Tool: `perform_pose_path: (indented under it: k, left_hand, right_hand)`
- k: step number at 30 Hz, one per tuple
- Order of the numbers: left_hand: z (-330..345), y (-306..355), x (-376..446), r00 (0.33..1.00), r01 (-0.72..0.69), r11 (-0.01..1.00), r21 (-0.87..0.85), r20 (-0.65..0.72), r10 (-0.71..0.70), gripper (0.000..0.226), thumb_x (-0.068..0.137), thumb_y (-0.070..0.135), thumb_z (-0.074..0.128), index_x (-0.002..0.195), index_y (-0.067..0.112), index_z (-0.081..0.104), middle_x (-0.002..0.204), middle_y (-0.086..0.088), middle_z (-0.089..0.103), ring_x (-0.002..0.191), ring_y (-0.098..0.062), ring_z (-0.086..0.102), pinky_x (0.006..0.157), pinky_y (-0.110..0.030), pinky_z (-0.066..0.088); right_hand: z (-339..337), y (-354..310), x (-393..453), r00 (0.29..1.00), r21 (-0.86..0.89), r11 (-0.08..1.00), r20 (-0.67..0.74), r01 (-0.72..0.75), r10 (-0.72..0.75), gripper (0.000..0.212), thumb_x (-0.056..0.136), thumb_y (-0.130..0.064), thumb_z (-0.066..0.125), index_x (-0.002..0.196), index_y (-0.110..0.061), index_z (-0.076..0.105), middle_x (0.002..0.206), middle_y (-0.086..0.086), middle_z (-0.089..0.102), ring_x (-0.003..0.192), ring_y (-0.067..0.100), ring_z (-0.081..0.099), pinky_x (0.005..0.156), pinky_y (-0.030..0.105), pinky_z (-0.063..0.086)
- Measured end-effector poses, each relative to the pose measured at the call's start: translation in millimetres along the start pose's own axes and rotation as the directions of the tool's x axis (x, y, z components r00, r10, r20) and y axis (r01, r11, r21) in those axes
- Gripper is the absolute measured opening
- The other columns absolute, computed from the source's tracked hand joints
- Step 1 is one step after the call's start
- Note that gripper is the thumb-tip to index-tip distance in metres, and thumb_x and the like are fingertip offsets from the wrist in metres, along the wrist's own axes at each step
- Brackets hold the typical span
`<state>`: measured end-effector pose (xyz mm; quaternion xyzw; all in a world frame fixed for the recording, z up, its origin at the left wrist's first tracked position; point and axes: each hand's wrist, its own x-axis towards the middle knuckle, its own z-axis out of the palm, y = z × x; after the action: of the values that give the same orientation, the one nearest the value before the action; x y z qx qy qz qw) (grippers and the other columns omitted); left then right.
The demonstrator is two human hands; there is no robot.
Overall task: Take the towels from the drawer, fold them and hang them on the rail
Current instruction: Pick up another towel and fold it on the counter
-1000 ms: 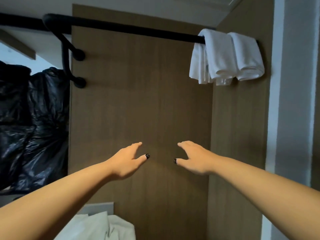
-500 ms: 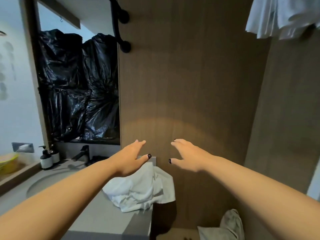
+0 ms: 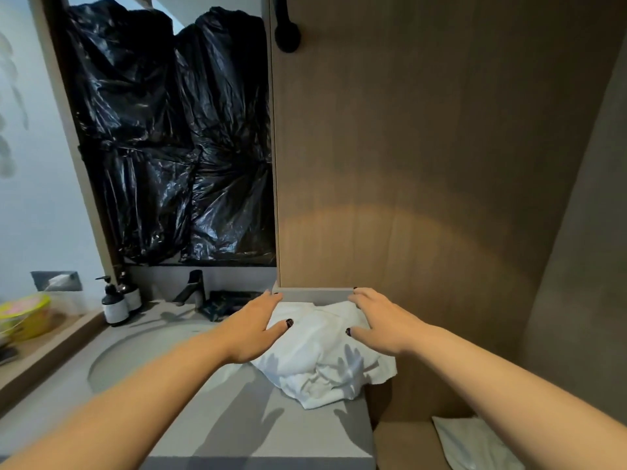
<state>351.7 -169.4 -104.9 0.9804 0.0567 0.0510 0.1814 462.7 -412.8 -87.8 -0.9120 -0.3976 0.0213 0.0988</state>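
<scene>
A crumpled white towel (image 3: pixel 322 361) lies on the grey counter (image 3: pixel 237 418), against the wooden wall. My left hand (image 3: pixel 252 325) hovers over the towel's left edge with fingers straight and spread. My right hand (image 3: pixel 380 320) is above its right edge, fingers also extended. Neither hand grips anything; whether the fingertips touch the cloth I cannot tell. Only the black rail bracket (image 3: pixel 286 35) shows at the top; the rail and hung towels are out of view. Another white cloth (image 3: pixel 471 442) lies low at the bottom right.
A round sink (image 3: pixel 135 351) with a dark tap (image 3: pixel 193 290) sits left of the towel. Two pump bottles (image 3: pixel 117 300) stand behind the sink. Black plastic sheeting (image 3: pixel 169 130) covers the mirror area. A yellow container (image 3: pixel 25 313) rests on the left ledge.
The view has dropped from the rail with its hung towels down to the counter. Both hands have come down over the crumpled towel, still open.
</scene>
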Motion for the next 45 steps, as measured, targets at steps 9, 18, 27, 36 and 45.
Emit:
perform_pose_path:
  k: [9, 18, 27, 36, 45]
  left_hand:
    - [34, -67, 36, 0.997, -0.004, 0.989, -0.147, 0.079, 0.016, 0.071, 0.100, 0.055, 0.041, 0.158, 0.027, 0.011, 0.165, 0.005, 0.010, 0.152, -0.011, 0.006, 0.120, -0.029, 0.011]
    - [79, -106, 106, 0.990, 0.082, 0.957, -0.279, 0.132, -0.047, 0.067, 0.100, 0.045, 0.048, 0.157, 0.024, 0.019, 0.162, 0.008, 0.023, 0.147, -0.014, 0.024, 0.119, -0.027, 0.020]
    - [148, -113, 132, 0.982, 0.184, 0.875, -0.448, 0.114, -0.148, 0.064, 0.096, 0.039, 0.059, 0.151, 0.025, 0.030, 0.160, 0.009, 0.025, 0.145, -0.012, 0.026, 0.118, -0.024, 0.019]
    - [157, -124, 152, 0.992, 0.115, 0.860, -0.497, 0.022, -0.120, 0.058, 0.092, 0.045, 0.064, 0.140, 0.020, 0.045, 0.147, 0.006, 0.039, 0.140, -0.014, 0.034, 0.113, -0.021, 0.024]
    - [71, -158, 193, 0.981, -0.111, 0.779, -0.617, -0.192, -0.013, 0.022, 0.096, 0.029, 0.060, 0.075, 0.029, 0.055, 0.059, 0.011, 0.052, 0.053, -0.004, 0.047, 0.049, -0.018, 0.034]
  right_hand:
    - [42, -5, 76, 0.997, -0.090, 0.996, 0.076, 0.010, -0.004, 0.069, 0.098, -0.042, 0.050, 0.155, -0.016, 0.020, 0.163, 0.003, 0.013, 0.147, 0.026, 0.022, 0.116, 0.039, 0.028]
    - [82, 33, 174, 0.988, -0.089, 0.995, 0.151, 0.041, -0.028, 0.067, 0.098, -0.038, 0.053, 0.154, -0.015, 0.023, 0.156, 0.005, 0.028, 0.140, 0.027, 0.034, 0.109, 0.036, 0.033]
    - [113, 65, 216, 0.975, -0.035, 0.999, 0.220, -0.021, 0.028, 0.041, 0.096, -0.041, 0.052, 0.132, -0.022, 0.052, 0.137, 0.000, 0.054, 0.123, 0.024, 0.051, 0.100, 0.038, 0.042]
    - [84, 54, 219, 0.991, 0.238, 0.971, -0.135, 0.034, -0.002, 0.010, 0.100, -0.024, 0.051, 0.090, -0.025, 0.048, 0.086, -0.011, 0.054, 0.080, 0.013, 0.054, 0.071, 0.037, 0.044]
    - [-27, 26, 232, 0.756, 0.260, 0.961, -0.610, -0.091, 0.237, 0.005, 0.099, -0.025, 0.054, 0.096, -0.023, 0.053, 0.084, -0.014, 0.055, 0.079, 0.005, 0.054, 0.062, 0.023, 0.038]
